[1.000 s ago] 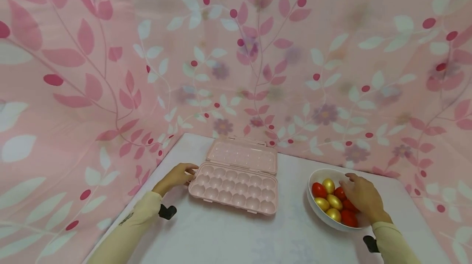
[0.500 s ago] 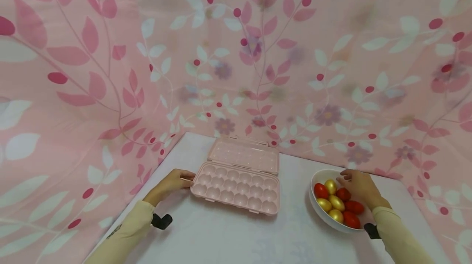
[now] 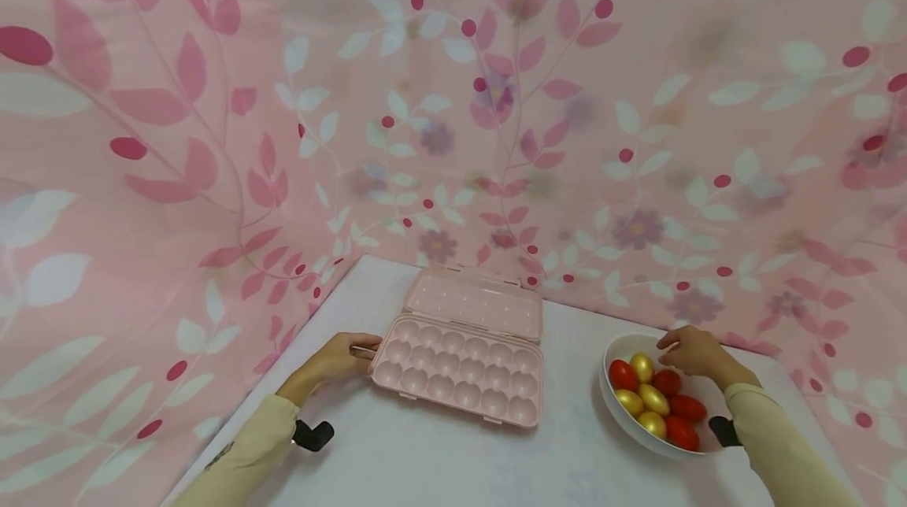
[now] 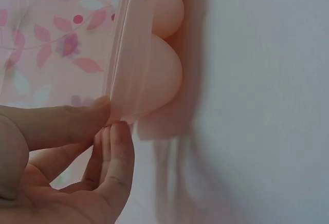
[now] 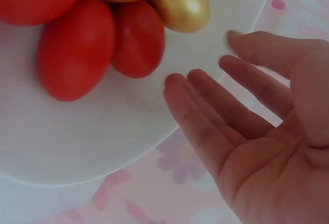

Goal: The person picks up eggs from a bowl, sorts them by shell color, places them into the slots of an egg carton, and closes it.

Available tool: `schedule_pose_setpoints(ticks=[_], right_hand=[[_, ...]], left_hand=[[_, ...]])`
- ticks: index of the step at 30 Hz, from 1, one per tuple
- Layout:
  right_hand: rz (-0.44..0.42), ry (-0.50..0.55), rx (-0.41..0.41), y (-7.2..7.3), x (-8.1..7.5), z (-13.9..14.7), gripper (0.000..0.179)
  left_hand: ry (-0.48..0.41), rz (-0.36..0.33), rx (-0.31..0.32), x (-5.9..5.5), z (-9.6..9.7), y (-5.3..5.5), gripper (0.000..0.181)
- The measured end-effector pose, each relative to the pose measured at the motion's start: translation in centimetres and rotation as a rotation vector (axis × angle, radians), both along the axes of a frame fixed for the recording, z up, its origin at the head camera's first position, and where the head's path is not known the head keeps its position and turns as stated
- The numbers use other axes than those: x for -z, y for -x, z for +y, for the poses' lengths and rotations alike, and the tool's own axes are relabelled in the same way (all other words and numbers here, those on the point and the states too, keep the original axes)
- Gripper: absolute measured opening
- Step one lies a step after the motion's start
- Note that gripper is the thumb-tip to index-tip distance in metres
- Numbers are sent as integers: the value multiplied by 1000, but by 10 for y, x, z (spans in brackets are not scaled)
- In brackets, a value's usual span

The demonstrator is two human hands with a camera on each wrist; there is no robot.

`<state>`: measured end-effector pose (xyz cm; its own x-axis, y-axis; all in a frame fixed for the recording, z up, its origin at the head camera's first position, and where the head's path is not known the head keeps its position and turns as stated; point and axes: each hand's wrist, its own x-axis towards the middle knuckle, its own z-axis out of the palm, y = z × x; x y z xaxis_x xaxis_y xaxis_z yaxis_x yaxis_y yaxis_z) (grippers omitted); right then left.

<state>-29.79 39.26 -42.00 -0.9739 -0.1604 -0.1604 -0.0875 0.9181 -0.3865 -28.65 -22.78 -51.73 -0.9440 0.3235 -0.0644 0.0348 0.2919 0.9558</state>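
Note:
A pink plastic egg tray with rows of round hollows lies in the middle of the table, its lid folded back behind it. My left hand pinches the tray's left end between thumb and fingertips, as the left wrist view shows close up. To the right stands a white bowl of several red and gold eggs. Over the bowl's far right rim is my right hand, its fingers apart and holding nothing. In the right wrist view its fingertips reach in near a red egg.
A white tablecloth covers the table. Pink leaf-patterned cloth hangs close behind and along the left and right sides. Dark straps show at both wrists.
My right hand has lifted back from over the eggs toward the bowl's far right rim, uncovering more red eggs. My left hand stays at the tray's left end. The head view shifts slightly.

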Motion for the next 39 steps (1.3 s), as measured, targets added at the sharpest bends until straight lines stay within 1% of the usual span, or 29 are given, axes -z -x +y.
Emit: schedule_pose_setpoints(ticks=[2,4,8,12,14,16,19,22,25,29,34,39], right_hand=[[-34,-2,-12,2,-1,-1,32],[-65,-14,-12,4,0,-2,34],[-102,-40,-3,8,2,-4,38],[-85,-79,-16,12,3,-9,39],[-93,-74,-18,13,3,-13,39],[-107,-66,-8,14,1,-18,37],[-148,-64,29,16,3,-23,35],[-187,-57,62,17,8,-25,37],[-222,-28,99,16,13,-25,37],[-211,0,117,15,20,-25,33],[-144,13,94,15,24,-26,28],[-96,12,71,18,27,-25,24]], left_hand=[[1,29,-12,0,2,1,52],[-16,43,-15,2,2,1,52],[-79,29,-2,8,-2,1,53],[-120,3,-17,13,-5,3,52],[-129,0,-19,13,-6,3,52],[-132,-10,-23,11,-6,3,51],[-127,-4,-4,10,-7,3,51],[-124,-4,5,11,-6,3,51],[-130,1,20,12,-5,3,53],[-143,11,41,13,-5,2,59],[-197,14,84,13,-6,-1,70],[-237,18,95,15,-8,1,74]])
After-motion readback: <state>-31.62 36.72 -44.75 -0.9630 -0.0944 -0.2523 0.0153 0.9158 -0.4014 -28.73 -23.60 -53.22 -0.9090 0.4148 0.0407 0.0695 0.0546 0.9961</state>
